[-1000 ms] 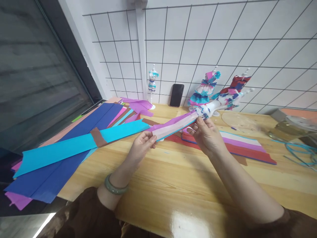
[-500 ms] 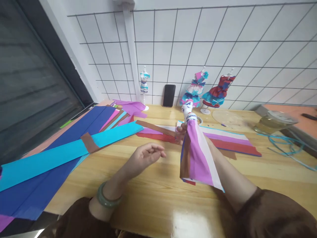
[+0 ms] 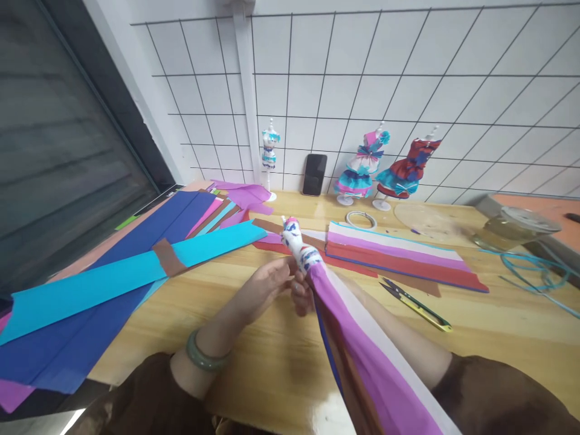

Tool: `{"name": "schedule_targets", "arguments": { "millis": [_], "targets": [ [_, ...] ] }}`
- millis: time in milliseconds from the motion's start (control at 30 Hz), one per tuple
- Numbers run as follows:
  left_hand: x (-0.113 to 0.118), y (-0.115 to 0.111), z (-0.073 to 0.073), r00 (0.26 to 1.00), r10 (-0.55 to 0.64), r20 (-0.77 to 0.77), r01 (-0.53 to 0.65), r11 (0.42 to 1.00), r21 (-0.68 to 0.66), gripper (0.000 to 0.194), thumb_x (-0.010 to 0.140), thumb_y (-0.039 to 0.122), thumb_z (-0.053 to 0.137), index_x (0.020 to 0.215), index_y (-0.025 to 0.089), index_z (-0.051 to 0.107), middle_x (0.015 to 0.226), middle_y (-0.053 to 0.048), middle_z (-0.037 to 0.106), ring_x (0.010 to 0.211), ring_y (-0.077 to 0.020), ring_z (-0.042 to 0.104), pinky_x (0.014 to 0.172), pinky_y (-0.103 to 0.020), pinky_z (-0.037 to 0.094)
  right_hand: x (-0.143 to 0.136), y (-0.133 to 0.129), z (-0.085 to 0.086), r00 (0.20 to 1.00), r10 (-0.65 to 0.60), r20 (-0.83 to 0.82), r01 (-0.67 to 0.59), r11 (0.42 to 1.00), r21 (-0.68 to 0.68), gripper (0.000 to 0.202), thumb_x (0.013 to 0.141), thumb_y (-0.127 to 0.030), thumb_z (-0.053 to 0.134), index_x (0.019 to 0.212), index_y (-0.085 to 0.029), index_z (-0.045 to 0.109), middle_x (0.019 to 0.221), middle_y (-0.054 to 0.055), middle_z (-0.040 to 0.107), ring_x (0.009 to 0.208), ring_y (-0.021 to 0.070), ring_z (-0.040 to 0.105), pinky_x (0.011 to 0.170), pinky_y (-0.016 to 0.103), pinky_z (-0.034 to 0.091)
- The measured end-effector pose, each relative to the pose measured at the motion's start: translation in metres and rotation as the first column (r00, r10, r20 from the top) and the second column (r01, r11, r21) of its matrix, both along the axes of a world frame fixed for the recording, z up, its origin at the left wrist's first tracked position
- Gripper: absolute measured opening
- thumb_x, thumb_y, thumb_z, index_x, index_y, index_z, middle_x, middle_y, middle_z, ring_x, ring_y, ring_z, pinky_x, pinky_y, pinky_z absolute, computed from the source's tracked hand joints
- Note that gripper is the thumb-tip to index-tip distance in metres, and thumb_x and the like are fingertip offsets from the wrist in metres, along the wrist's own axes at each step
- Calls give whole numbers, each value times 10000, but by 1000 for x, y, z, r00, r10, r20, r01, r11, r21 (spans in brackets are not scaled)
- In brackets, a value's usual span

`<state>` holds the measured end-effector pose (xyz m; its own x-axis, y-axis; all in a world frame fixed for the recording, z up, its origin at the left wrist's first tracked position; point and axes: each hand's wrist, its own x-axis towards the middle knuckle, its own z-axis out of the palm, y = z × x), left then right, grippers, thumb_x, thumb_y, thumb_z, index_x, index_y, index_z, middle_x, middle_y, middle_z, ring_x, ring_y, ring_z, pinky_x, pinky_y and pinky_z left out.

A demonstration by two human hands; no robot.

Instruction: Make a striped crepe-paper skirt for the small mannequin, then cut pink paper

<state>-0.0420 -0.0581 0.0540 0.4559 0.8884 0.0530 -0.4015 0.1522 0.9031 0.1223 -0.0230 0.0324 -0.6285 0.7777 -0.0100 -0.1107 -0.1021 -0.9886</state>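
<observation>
Swung leftward since half a second ago, the small dress form (image 3: 294,238) tilts above the bench (image 3: 267,374), its top pointing away and its skirt of paper strips (image 3: 357,344) trailing toward the camera. From beneath, the right hand (image 3: 302,294) keeps its fingers curled round the form near the skirt's top. Now close beside it is the left hand (image 3: 267,287), fingers bent (whether they grip anything, I cannot tell). Yellow-handled snips (image 3: 417,306) lie beyond the right forearm (image 3: 403,347).
</observation>
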Motion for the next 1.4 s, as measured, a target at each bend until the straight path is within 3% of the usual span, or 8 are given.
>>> {"name": "schedule_targets", "arguments": {
  "millis": [100,167,333,533,667,867,1100,1400],
  "targets": [
    [1,-3,-1,998,-58,29,60,996,-62,444,714,511,646,981,157,617,677,-28,567,570,-115,531,506,-223,404,-8,-9,-1,947,259,-188,-310,889,-337,363,625,-581,675,669,-226,616,651,20,602,548,165,565,526,316,476],
    [1,-3,-3,998,-62,25,64,994,-90,502,710,509,649,1058,150,602,620,-10,548,485,-96,499,424,-204,358,-12,-12,-5,943,245,-225,-318,862,-395,334,615,-534,709,687,-215,643,665,20,619,574,170,581,550,310,484],
    [-4,2,-1,998,57,-15,-58,994,-90,463,722,464,654,1036,128,597,483,53,450,359,-67,401,372,-206,337,-19,-8,-15,975,102,-196,-167,922,-349,292,681,-439,707,801,-173,684,752,28,670,622,141,595,582,250,464],
    [-11,10,8,924,381,32,-380,925,-20,275,712,242,700,948,155,589,863,-8,603,805,-109,556,773,-218,428,-6,2,6,981,39,-189,-100,939,-328,306,786,-416,627,965,-174,684,920,46,692,847,165,619,816,283,446],
    [-13,13,5,919,394,-2,-394,918,-43,264,724,242,683,953,161,582,910,-9,602,855,-119,549,823,-243,411,1,6,20,975,113,-190,-157,960,-233,382,833,-455,555,1062,-168,659,1052,83,666,961,174,598,917,311,400],
    [-13,17,-2,890,442,-114,-446,895,-17,257,732,262,672,945,159,571,889,-2,582,812,-103,530,770,-228,399,-2,2,22,996,91,5,-90,987,-131,308,754,-387,672,979,-178,671,948,42,689,817,133,616,779,266,441],
    [-12,21,-6,777,596,-202,-591,801,94,325,698,277,690,954,154,533,869,-1,579,792,-110,534,746,-237,402,-13,-6,24,996,64,63,-58,995,-85,352,749,-492,630,906,-179,670,851,16,676,730,130,587,694,262,428],
    [-13,19,-5,765,571,-298,-541,821,184,274,709,301,657,917,152,559,800,8,563,718,-110,507,676,-227,390,-16,-10,25,991,124,51,-113,979,-168,305,726,-420,677,909,-176,663,830,11,686,716,131,607,719,275,437]
  ]
}}
